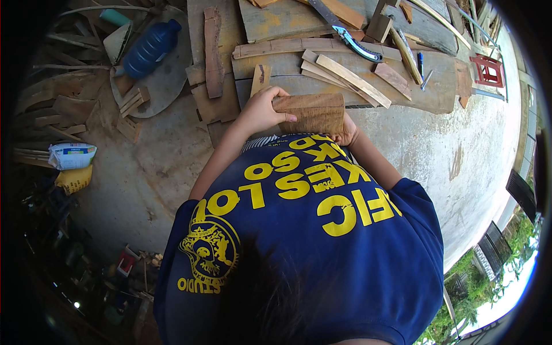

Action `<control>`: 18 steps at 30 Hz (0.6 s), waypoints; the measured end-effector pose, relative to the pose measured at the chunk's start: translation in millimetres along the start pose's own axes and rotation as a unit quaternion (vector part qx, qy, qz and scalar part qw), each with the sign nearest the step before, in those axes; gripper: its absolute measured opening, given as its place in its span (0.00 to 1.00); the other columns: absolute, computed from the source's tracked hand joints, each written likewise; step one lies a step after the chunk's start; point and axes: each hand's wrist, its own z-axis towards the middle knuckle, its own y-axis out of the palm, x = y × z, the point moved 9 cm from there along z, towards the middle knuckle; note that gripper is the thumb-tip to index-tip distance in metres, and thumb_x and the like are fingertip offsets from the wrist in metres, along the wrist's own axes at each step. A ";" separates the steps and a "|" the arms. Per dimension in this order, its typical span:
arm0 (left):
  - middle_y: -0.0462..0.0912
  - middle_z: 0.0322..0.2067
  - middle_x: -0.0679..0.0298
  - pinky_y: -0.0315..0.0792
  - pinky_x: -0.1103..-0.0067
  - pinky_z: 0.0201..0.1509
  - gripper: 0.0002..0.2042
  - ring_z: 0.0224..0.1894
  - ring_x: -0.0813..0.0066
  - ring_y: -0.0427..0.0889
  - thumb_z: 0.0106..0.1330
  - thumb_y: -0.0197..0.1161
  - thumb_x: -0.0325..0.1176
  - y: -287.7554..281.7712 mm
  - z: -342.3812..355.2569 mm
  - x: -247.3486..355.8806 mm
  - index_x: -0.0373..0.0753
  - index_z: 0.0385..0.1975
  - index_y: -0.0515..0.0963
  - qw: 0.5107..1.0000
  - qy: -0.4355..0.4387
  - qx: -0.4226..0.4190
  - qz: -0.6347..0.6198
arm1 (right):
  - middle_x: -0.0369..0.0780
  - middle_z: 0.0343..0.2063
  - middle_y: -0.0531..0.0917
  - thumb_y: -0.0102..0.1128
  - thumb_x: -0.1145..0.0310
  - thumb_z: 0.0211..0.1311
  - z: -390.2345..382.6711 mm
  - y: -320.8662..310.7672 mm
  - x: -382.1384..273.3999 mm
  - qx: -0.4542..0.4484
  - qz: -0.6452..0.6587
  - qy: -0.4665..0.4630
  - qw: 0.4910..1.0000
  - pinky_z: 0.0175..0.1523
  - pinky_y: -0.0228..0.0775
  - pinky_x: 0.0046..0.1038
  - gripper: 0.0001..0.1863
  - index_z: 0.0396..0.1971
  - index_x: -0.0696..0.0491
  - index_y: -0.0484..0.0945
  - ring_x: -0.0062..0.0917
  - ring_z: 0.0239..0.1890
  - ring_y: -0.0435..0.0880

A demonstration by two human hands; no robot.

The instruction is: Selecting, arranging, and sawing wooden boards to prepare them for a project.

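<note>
A brown wooden block [310,112] is held against the front of my navy shirt with yellow print. My left hand [264,109] grips its left end, thumb on the near face and fingers over the top edge. My right hand [346,131] is closed round the lower right end, partly hidden behind the block. Just beyond lie several pale thin wooden strips [351,80], a short light board [260,77] and a long rough plank [313,47]. Farther forward is a folding saw [359,46] with a blue and black handle, and to its right a blue marker [420,67].
At left, a blue water jug [149,52] lies on a round grey board [167,89] near scrap wood and two sacks [72,156]. The wooden work surface [431,92] stands ahead over a concrete floor [132,190]. A red plastic stool [484,72] is at far right.
</note>
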 end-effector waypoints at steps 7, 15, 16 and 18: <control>0.75 0.39 0.52 0.72 0.69 0.42 0.21 0.40 0.57 0.78 0.46 0.71 0.38 9.4 -6.9 -10.7 0.36 0.36 0.70 0.988 -0.012 0.127 0.081 | 0.58 0.53 0.66 0.42 0.31 0.55 -1.4 -19.3 -29.6 0.211 -0.062 -0.236 0.947 0.54 0.69 0.42 0.50 0.64 0.57 0.47 0.46 0.55 0.69; 0.73 0.39 0.54 0.72 0.66 0.41 0.20 0.40 0.51 0.77 0.46 0.70 0.35 30.8 -4.9 -14.4 0.36 0.37 0.70 0.980 -0.008 0.130 0.153 | 0.53 0.45 0.75 0.61 0.48 0.54 52.1 2.8 -62.7 0.395 -0.333 -0.302 0.801 0.44 0.72 0.31 0.37 0.48 0.69 0.65 0.39 0.43 0.79; 0.73 0.39 0.55 0.72 0.67 0.41 0.21 0.40 0.52 0.77 0.47 0.70 0.35 30.6 -3.7 -13.5 0.37 0.39 0.70 0.979 0.009 0.134 0.156 | 0.50 0.37 0.79 0.65 0.56 0.50 45.4 -5.7 -69.7 0.483 -0.343 -0.318 0.740 0.35 0.74 0.29 0.31 0.41 0.70 0.67 0.36 0.37 0.82; 0.73 0.39 0.55 0.72 0.67 0.41 0.22 0.40 0.53 0.77 0.47 0.70 0.35 28.7 -0.2 -16.8 0.37 0.41 0.70 0.977 0.026 0.137 0.161 | 0.52 0.36 0.79 0.65 0.56 0.48 44.9 -9.7 -79.3 0.521 -0.399 -0.330 0.679 0.36 0.74 0.31 0.32 0.41 0.70 0.67 0.38 0.37 0.82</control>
